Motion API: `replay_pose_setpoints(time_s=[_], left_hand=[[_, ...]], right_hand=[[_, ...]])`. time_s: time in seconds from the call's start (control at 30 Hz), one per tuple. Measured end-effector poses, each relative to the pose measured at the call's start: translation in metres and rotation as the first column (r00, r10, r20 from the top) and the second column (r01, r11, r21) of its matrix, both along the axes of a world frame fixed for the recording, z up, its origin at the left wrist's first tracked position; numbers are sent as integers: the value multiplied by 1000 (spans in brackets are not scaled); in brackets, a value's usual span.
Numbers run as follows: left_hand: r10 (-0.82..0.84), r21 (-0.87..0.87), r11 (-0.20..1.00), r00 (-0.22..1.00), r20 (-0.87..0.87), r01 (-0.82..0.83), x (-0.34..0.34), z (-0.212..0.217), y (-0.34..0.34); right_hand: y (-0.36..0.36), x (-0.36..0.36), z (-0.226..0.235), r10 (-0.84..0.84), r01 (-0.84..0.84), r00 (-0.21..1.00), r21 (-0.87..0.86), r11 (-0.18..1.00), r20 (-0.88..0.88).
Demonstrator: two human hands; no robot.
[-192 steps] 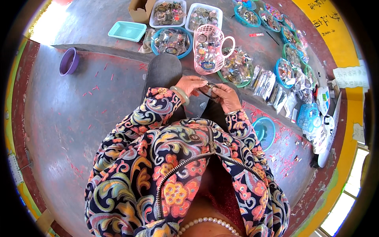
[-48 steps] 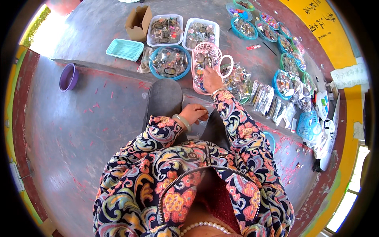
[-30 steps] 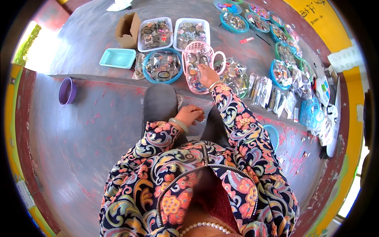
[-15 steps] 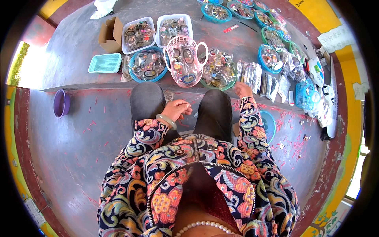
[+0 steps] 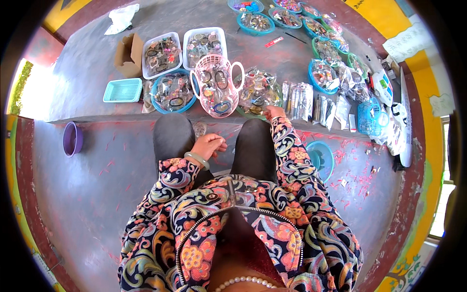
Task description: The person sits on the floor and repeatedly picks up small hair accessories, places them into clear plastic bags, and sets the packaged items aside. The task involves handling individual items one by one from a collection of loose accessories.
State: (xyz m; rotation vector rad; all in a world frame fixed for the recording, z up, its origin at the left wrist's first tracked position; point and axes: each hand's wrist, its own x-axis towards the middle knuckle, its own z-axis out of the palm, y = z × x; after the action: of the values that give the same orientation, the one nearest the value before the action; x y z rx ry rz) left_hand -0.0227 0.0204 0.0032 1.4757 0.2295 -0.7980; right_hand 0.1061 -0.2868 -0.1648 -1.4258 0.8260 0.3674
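Observation:
My left hand (image 5: 209,146), with a pale bangle at its wrist, hovers between my knees, its fingers curled together and nothing visible in them. Farther right, my right hand (image 5: 275,112) is at the near right rim of a green basket (image 5: 249,115) of small bagged accessories. Its fingers are bent inward; whatever they grip, if anything, is too small to make out. Left of that basket stands a pink two-handled basket (image 5: 193,82) with clear packets of dark and blue hair ties. Silvery flat packets (image 5: 297,100) lie to the right of my right hand.
White trays (image 5: 181,46) and a blue basket (image 5: 154,101) hold more packets, near an open cardboard box (image 5: 127,54) and a turquoise tray (image 5: 122,91). Several filled basins line the far right. A purple bucket (image 5: 73,139) and a teal basin (image 5: 321,160) stand on the lower floor.
My right hand has moved left, from beside the silvery packets to the green basket's near rim. My left hand stays over my lap. The whole view has shifted slightly.

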Motion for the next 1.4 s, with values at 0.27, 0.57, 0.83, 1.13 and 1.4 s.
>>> replay_pose_setpoints(time_s=[0.27, 0.57, 0.83, 1.13, 1.4], left_hand=[[-6, -12, 1000, 1000, 8, 6, 1, -9, 0], [11, -10, 1000, 1000, 23, -11, 1, -15, 0], [26, -14, 1000, 999, 19, -26, -1, -10, 1], [106, -201, 971, 986, -130, -131, -2, -3, -5], [194, -484, 838, 967, -167, -252, 0, -22, -4]], right_hand=[[-5, 1, -13, 741, -414, 499, -875, -253, -450], [20, 4, 13, 735, -236, 612, -955, -181, -291], [21, -1, 50, 849, 25, 527, -1000, 15, 26], [64, -99, 158, 236, -354, 751, 74, 932, 616], [96, -156, 198, 454, -658, 567, 46, 751, 687]])
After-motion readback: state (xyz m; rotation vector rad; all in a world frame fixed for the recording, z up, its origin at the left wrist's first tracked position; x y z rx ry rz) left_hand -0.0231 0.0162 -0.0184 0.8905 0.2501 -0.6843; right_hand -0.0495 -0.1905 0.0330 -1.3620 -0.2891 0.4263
